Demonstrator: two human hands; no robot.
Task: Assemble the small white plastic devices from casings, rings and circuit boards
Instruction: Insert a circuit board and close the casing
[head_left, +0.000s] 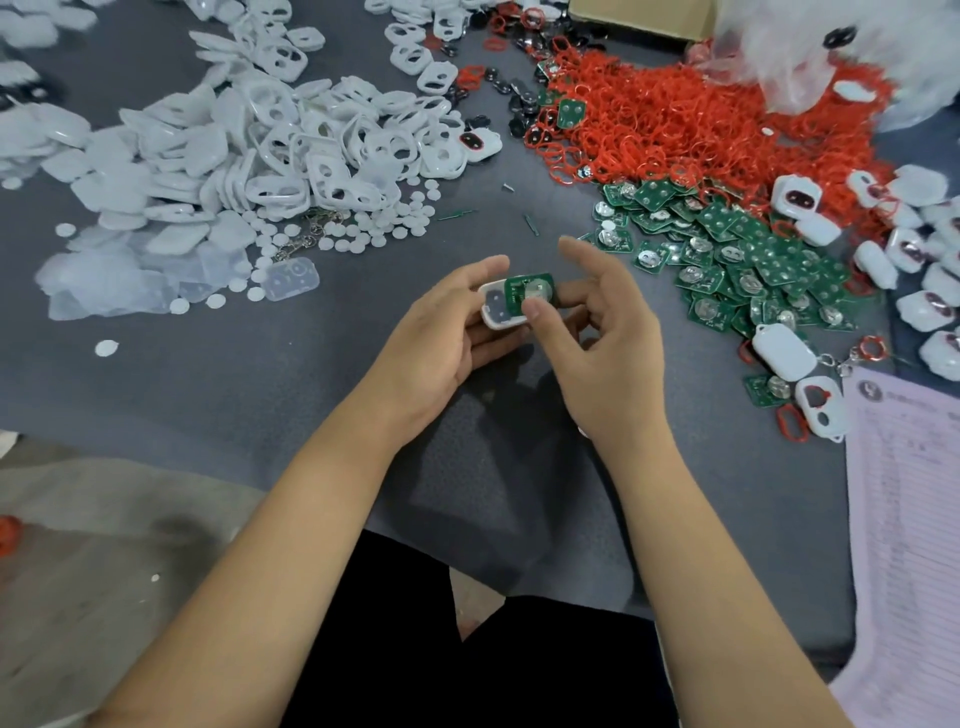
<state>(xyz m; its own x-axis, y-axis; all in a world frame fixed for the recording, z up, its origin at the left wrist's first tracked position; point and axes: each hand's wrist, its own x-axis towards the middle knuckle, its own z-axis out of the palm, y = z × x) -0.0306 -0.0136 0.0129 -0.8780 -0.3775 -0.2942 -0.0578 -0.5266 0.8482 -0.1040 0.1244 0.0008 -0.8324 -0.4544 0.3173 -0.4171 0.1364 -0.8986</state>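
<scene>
Holding the white casing (493, 307) steady at frame centre, the left hand (441, 338) grips it so the right hand (597, 332) can pinch the green circuit board (527, 291) into it.

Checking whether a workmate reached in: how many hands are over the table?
2: the left hand holds a white casing, and the right hand presses a green circuit board onto it. None seems hidden.

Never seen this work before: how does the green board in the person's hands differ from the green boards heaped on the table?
The held circuit board sits on a white casing, pinched by the right hand; the left hand grips that casing. The board pile lies loose, overlapping, at all angles. Both are green with silvery round parts.
</scene>
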